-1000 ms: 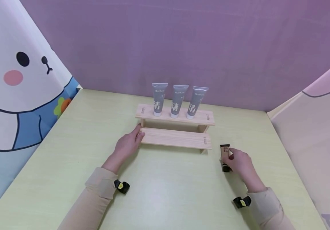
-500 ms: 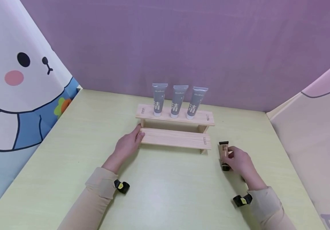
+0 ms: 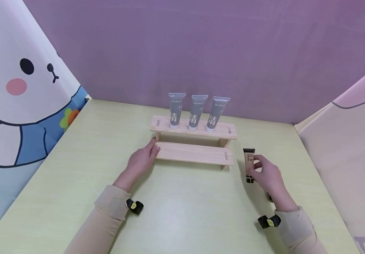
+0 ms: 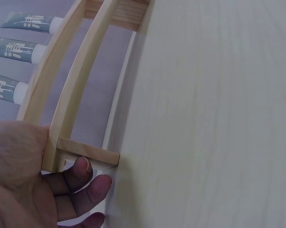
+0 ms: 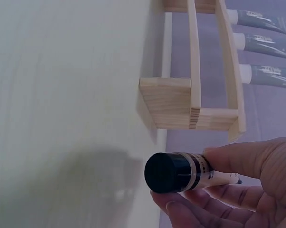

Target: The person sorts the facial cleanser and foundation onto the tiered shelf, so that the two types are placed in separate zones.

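My right hand [image 3: 267, 176] pinches a small beige squeeze tube [image 3: 249, 159] with a black cap between thumb and fingers. The tube stands cap down, right of the rack in the head view; its black cap [image 5: 164, 173] faces the camera in the right wrist view. My left hand [image 3: 140, 161] holds the left end of a two-step wooden rack [image 3: 193, 152], thumb on the lower step and fingers beside the end support [image 4: 88, 151]. On the upper step, three grey tubes with white caps stand in a row: left tube [image 3: 176, 110], middle tube [image 3: 197, 112], right tube [image 3: 217, 113].
A small dark object [image 3: 269, 197] lies on the pale table [image 3: 182, 208], partly hidden behind my right wrist. Behind the table hangs a purple cloth [image 3: 201, 49]. A cartoon-printed cloth [image 3: 1, 106] borders the left side, and a pale cloth [image 3: 354, 155] the right.
My right hand has raised the beige tube from the tabletop, moving it slightly farther back and turning it more upright. The dark object by the wrist has come into view. My left hand stays put.
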The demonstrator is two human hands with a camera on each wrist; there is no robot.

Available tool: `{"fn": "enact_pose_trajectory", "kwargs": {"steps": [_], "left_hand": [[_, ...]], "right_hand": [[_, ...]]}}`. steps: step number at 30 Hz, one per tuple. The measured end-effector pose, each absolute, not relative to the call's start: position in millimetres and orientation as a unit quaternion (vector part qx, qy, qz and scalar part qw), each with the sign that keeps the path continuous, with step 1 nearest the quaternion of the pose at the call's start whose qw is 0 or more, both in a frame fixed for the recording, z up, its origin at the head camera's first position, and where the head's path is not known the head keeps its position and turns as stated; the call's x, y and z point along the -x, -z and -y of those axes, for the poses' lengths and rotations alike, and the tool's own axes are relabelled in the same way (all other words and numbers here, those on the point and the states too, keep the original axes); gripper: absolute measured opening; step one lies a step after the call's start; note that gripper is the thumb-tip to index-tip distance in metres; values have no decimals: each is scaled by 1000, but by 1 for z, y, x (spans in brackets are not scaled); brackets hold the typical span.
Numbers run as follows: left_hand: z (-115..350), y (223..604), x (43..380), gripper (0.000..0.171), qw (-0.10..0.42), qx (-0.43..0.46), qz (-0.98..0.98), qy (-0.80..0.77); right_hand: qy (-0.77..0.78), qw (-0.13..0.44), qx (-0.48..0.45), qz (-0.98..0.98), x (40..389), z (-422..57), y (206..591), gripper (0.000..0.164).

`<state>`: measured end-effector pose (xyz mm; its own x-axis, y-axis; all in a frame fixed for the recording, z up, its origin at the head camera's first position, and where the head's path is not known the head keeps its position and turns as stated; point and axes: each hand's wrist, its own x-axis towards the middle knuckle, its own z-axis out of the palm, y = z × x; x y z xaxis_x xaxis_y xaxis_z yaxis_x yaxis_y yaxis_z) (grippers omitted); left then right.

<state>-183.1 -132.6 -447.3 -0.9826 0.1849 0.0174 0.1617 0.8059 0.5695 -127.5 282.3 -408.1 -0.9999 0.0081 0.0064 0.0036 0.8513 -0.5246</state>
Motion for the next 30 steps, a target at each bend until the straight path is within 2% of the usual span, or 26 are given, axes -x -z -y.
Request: {"fn": "enact_pose_trajectory", "kwargs": {"steps": [30], "left_hand": [[132, 448, 184, 57, 21, -90, -950, -298]], "right_hand": [[-327, 33, -8, 944, 127, -266, 395, 44]]}}
